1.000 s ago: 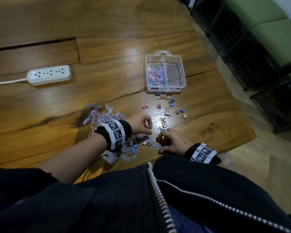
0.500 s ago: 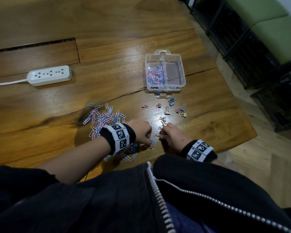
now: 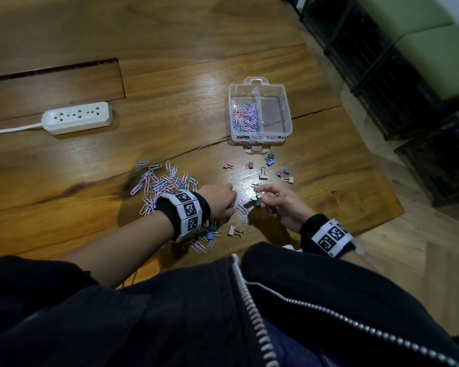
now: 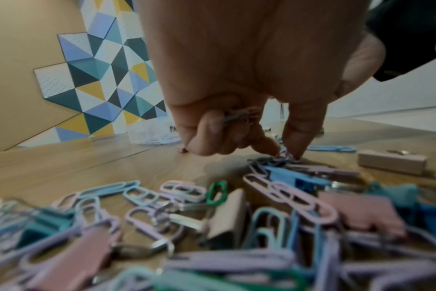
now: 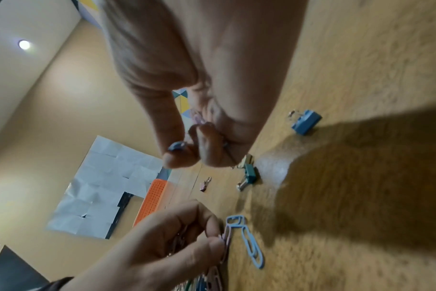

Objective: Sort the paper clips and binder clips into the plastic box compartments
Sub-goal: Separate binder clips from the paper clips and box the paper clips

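Note:
A clear plastic box [image 3: 286, 128] stands mid-table; its left compartment holds paper clips [image 3: 243, 116] and the right one looks bare. A loose pile of pastel paper clips [image 3: 162, 182] lies left of my left hand [image 3: 232, 207]. In the left wrist view my left hand [image 4: 284, 155] keeps several clips in its curled fingers while thumb and forefinger pinch a paper clip [image 4: 283, 157] on the wood. My right hand [image 3: 260, 197] [image 5: 187, 155] hovers just above the table and pinches paper clips too. Small binder clips [image 3: 263, 176] lie scattered between hands and box.
A white power strip [image 3: 77, 117] with its cord lies far left. More binder clips [image 3: 232, 231] and paper clips sit under my left wrist. The table's edge [image 3: 392, 215] runs close on the right, with dark crates [image 3: 382, 83] and green cushions beyond.
My right hand has moved a little away from my body, toward the scattered binder clips. My left hand has stayed over the same spot, picking at clips.

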{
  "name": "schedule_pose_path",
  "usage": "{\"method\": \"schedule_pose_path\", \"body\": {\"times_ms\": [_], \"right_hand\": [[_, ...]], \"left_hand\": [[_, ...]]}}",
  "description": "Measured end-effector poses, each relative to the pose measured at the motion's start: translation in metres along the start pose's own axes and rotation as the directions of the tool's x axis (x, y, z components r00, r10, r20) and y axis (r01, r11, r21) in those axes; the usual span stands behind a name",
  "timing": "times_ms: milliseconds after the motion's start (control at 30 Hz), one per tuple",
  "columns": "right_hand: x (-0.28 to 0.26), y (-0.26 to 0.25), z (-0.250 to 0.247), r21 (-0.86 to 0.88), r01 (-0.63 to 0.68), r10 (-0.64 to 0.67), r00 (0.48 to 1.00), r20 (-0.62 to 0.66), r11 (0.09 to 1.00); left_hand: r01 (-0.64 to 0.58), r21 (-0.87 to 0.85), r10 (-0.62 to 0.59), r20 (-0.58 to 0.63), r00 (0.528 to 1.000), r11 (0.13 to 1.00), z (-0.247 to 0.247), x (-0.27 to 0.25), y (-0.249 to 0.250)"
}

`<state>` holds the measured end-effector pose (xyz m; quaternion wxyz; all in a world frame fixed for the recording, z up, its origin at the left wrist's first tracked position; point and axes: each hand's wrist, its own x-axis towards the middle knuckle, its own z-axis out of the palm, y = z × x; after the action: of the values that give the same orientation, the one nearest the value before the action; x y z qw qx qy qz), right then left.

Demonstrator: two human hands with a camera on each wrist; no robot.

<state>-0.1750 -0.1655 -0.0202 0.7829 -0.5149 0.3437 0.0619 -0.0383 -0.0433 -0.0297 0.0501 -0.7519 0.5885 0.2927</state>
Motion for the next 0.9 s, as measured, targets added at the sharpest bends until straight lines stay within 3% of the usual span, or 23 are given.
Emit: {"method": "schedule_pose_path", "body": {"times_ms": [67,133,200,267,300,333,367,433,500,567,633,733,900], "right_hand": [[0.002,0.003,0.002,0.045,-0.042,0.041,0.999,0.014,0.998],[0.005,0.008,0.005,0.111,-0.103,0.100,0.994,0.035,0.988],[0.007,0.012,0.009,0.113,-0.167,0.164,0.986,0.035,0.979],[0.009,0.014,0.013,-0.047,-0.198,0.197,0.980,-0.030,0.979],[0.010,0.016,0.016,-0.197,-0.185,0.172,0.982,-0.079,0.963],[0.012,0.020,0.019,-0.367,-0.155,0.115,0.985,-0.127,0.917],[0.013,0.024,0.021,-0.520,-0.110,0.029,0.986,-0.162,0.847],[0.015,0.030,0.025,-0.694,-0.025,-0.127,0.978,-0.167,0.719],[0.014,0.032,0.029,-0.805,0.004,-0.192,0.972,-0.136,0.594],[0.014,0.032,0.031,-0.893,0.029,-0.220,0.972,-0.079,0.450],[0.016,0.031,0.031,-0.914,0.063,-0.245,0.969,-0.041,0.401],[0.019,0.030,0.032,-0.939,0.071,-0.280,0.960,-0.027,0.336],[0.023,0.025,0.032,-0.970,0.029,-0.210,0.977,-0.023,0.242]], "left_hand": [[0.057,-0.181,-0.059,-0.003,0.998,0.982,-0.003,0.002,-0.005],[0.132,-0.499,-0.151,0.001,0.988,0.856,-0.006,0.002,-0.012],[0.152,-0.846,-0.204,0.053,0.977,0.512,-0.013,-0.003,-0.017],[0.107,-0.981,-0.197,0.075,0.978,0.159,-0.018,-0.008,-0.021],[0.090,-0.993,-0.199,0.072,0.977,0.080,-0.020,-0.009,-0.023],[0.084,-0.993,-0.200,0.066,0.977,0.081,-0.019,-0.009,-0.023],[0.092,-0.984,-0.197,0.061,0.979,0.155,-0.018,-0.009,-0.024],[0.113,-0.880,-0.155,0.046,0.987,0.461,-0.015,-0.009,-0.022],[0.109,-0.607,-0.085,0.069,0.994,0.787,-0.011,-0.012,-0.019],[0.070,-0.284,-0.044,0.097,0.994,0.956,-0.004,-0.014,-0.017],[0.024,-0.101,-0.016,0.087,0.996,0.995,0.000,-0.014,-0.013],[-0.037,0.027,0.036,0.049,0.998,0.999,0.000,-0.012,-0.009],[-0.055,0.038,0.055,-0.015,0.998,0.998,-0.001,-0.012,-0.004]]}}
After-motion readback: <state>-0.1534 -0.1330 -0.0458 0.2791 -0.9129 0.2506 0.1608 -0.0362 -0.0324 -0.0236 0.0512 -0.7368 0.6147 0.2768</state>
